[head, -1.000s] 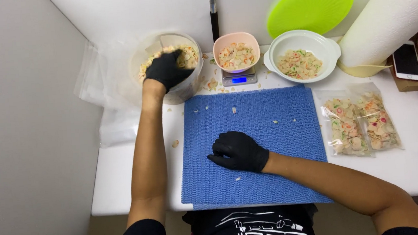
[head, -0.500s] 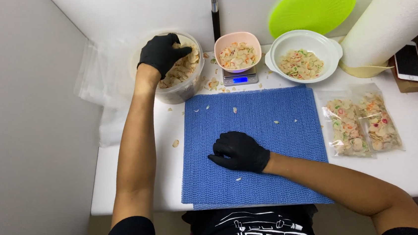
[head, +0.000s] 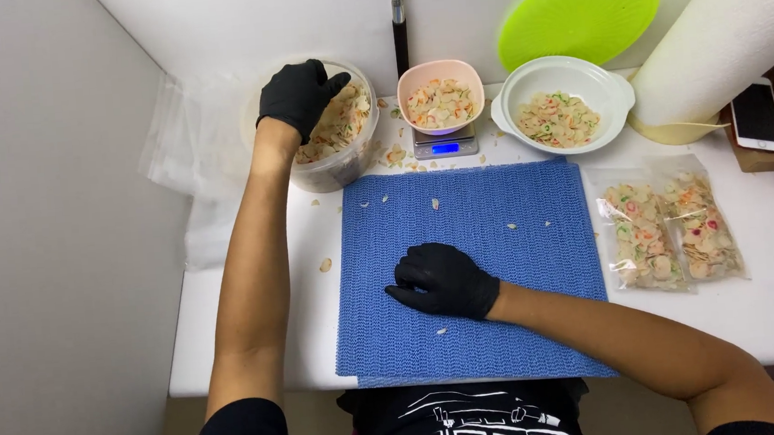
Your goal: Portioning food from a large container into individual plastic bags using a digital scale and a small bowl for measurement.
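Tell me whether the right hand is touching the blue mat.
Touching: the head view shows the right hand lying flat, palm down, on the blue mat.

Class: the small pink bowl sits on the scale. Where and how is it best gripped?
Probably grip the pink bowl by its rim at opposite sides, coming from above: it sits upright, full of flakes, with a container and a white bowl flanking it.

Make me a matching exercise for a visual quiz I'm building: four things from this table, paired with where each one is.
Things:
1. small pink bowl
2. left hand
3. right hand
4. two clear filled bags

Places:
A. flat on the blue woven mat
B. over the clear round tub
C. right of the mat
D. on the small scale

Pairs: 1-D, 2-B, 3-A, 4-C
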